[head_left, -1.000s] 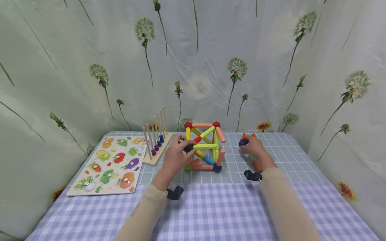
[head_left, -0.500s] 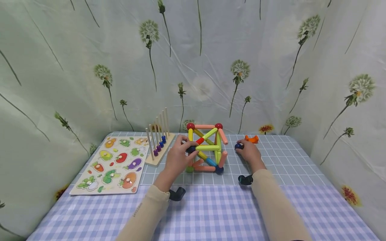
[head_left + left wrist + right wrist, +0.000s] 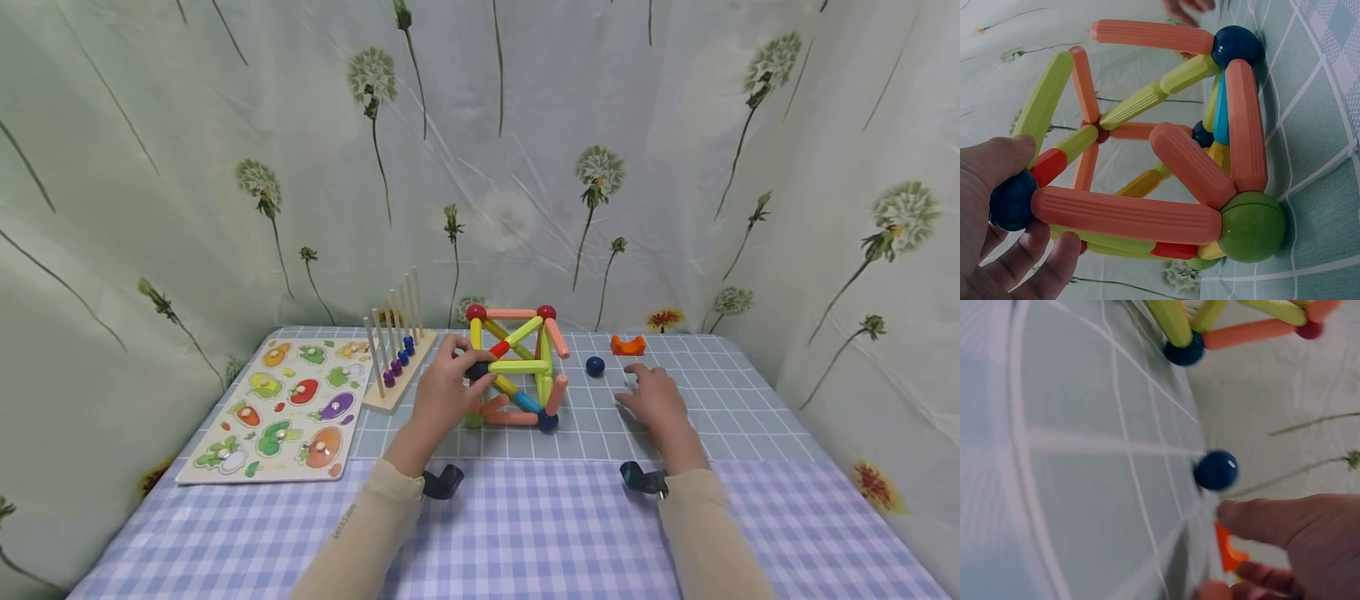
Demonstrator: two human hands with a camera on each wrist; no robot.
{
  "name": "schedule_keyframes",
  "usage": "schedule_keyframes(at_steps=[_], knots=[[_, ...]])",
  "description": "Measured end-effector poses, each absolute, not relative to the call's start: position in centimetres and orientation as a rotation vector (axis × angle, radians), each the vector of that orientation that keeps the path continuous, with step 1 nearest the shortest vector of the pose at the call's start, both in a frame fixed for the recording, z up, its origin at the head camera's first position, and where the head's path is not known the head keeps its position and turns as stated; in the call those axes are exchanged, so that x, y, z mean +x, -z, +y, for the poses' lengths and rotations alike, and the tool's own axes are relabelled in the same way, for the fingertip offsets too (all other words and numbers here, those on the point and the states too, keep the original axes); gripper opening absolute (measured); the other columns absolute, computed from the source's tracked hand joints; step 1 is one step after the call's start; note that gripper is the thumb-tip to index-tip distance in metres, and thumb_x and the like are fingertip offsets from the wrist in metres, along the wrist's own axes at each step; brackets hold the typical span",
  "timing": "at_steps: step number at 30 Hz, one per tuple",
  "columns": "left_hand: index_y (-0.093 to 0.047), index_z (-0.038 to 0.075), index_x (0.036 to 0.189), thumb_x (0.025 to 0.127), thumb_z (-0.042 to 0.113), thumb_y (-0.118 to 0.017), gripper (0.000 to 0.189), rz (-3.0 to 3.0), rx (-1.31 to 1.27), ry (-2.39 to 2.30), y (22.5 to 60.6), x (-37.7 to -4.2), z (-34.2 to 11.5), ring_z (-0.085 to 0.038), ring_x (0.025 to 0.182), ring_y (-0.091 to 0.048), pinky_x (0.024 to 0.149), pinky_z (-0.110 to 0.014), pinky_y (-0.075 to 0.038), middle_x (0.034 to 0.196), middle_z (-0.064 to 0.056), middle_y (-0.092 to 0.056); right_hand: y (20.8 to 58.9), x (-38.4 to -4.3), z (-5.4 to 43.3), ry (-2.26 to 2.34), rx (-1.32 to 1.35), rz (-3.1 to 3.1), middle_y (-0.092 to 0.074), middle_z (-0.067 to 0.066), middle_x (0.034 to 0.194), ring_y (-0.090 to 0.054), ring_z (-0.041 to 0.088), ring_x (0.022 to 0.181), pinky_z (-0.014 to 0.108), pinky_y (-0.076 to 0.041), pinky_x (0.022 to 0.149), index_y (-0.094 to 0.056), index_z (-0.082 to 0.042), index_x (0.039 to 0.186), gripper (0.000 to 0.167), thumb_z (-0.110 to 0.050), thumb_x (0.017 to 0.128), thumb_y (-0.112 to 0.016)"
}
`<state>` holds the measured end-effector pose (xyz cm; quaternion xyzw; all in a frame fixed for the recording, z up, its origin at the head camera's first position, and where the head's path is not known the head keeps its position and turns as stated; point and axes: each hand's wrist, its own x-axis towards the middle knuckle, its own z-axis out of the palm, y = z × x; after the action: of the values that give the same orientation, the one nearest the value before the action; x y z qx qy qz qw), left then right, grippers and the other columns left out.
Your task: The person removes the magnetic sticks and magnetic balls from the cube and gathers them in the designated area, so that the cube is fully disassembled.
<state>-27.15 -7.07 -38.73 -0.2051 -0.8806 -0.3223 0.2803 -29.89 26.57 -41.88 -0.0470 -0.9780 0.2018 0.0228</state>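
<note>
Head view: left hand pinches a blue corner ball of the stick-and-ball frame; right hand, grip apart and empty, is nearer the loose blue ball on the table to its left.

The left sleeve and right sleeve are beige; the left bears small dark lettering. Left wrist camera and right wrist camera are black and bent.
</note>
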Motion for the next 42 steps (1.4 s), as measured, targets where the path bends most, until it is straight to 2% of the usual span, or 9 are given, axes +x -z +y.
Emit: schedule_keyframes(at_steps=[5,9,11,14,17,23,30,35,42], knots=[[-0.075,0.019,0.105,0.083,0.023,-0.083,0.024,-2.363,-0.546,0.856,38.5,-27.2,-7.3,-0.019,0.084,-0.061,0.071,-0.029,-0.059,0.108,-0.004,-0.051,41.6,-28.4,28.4,-0.604,-0.156,-3.125,-0.057,0.03,0.114,-0.055,0.041,0.101,0.055,-0.048,0.091,-0.054,0.002,0.132,0.053,-0.022,0.087,-0.068],[-0.075,0.018,0.105,0.083,0.023,-0.083,0.024,-2.362,-0.535,0.854,38.4,-27.3,-7.4,-0.02,0.084,-0.06,0.072,-0.03,-0.059,0.109,-0.005,-0.051,41.5,-28.2,29.5,-0.715,-0.143,-3.155,-0.063,0.02,0.089,-0.059,0.034,0.086,0.046,-0.047,0.084,-0.059,0.003,0.125,0.04,-0.015,0.09,-0.062],[-0.075,0.018,0.106,0.083,0.023,-0.082,0.024,-2.367,-0.535,0.854,38.4,-27.3,-7.4,-0.02,0.085,-0.06,0.073,-0.03,-0.06,0.109,-0.005,-0.051,41.6,-28.1,29.9,-0.738,-0.165,-3.154,-0.063,0.016,0.085,-0.059,0.031,0.082,0.041,-0.046,0.08,-0.06,0.002,0.123,0.035,-0.012,0.091,-0.061],[-0.075,0.018,0.106,0.083,0.022,-0.082,0.024,-2.372,-0.537,0.864,38.5,-27.3,-7.4,-0.02,0.086,-0.06,0.073,-0.031,-0.06,0.109,-0.005,-0.051,41.8,-28.1,30.5,-0.741,-0.234,-3.137,-0.063,0.018,0.093,-0.059,0.03,0.08,0.037,-0.046,0.075,-0.059,0.002,0.125,0.034,-0.012,0.094,-0.06],[-0.075,0.018,0.105,0.083,0.021,-0.083,0.024,-2.373,-0.53,0.875,38.5,-27.2,-7.4,-0.021,0.086,-0.06,0.073,-0.031,-0.06,0.108,-0.005,-0.051,42.0,-28.0,30.9,-0.729,-0.265,-3.1,-0.063,0.023,0.106,-0.058,0.03,0.085,0.039,-0.048,0.075,-0.058,0.004,0.126,0.035,-0.012,0.095,-0.059],[-0.075,0.018,0.106,0.084,0.024,-0.082,0.024,-2.375,-0.543,0.851,38.4,-27.2,-7.4,-0.021,0.088,-0.061,0.074,-0.031,-0.06,0.109,-0.005,-0.052,42.2,-27.8,31.4,-0.684,-0.231,-3.039,-0.064,0.028,0.109,-0.059,0.037,0.092,0.05,-0.05,0.082,-0.058,0.006,0.124,0.035,-0.013,0.096,-0.057],[-0.075,0.018,0.105,0.084,0.023,-0.082,0.023,-2.369,-0.56,0.881,38.5,-27.2,-7.1,-0.022,0.09,-0.062,0.077,-0.032,-0.061,0.109,-0.005,-0.052,41.2,-28.0,31.0,-0.711,-0.095,-2.946,-0.057,0.032,0.125,-0.056,0.046,0.112,0.058,-0.047,0.093,-0.059,0.001,0.128,0.04,-0.019,0.095,-0.061],[-0.075,0.017,0.105,0.083,0.023,-0.082,0.023,-2.361,-0.569,0.884,38.6,-27.2,-7.1,-0.022,0.09,-0.061,0.076,-0.032,-0.06,0.108,-0.005,-0.052,38.6,-27.7,28.2,-0.924,0.059,-2.86,-0.062,0.024,0.125,-0.06,0.04,0.112,0.054,-0.049,0.095,-0.058,-0.002,0.13,0.037,-0.019,0.098,-0.062],[-0.075,0.018,0.105,0.084,0.022,-0.082,0.022,-2.375,-0.542,0.909,38.7,-27.3,-7.1,-0.022,0.092,-0.061,0.078,-0.032,-0.06,0.109,-0.005,-0.051,36.4,-26.8,23.1,-1.061,0.371,-2.84,-0.068,0.013,0.11,-0.064,0.024,0.093,0.036,-0.055,0.081,-0.063,-0.008,0.127,0.033,-0.019,0.096,-0.067]])
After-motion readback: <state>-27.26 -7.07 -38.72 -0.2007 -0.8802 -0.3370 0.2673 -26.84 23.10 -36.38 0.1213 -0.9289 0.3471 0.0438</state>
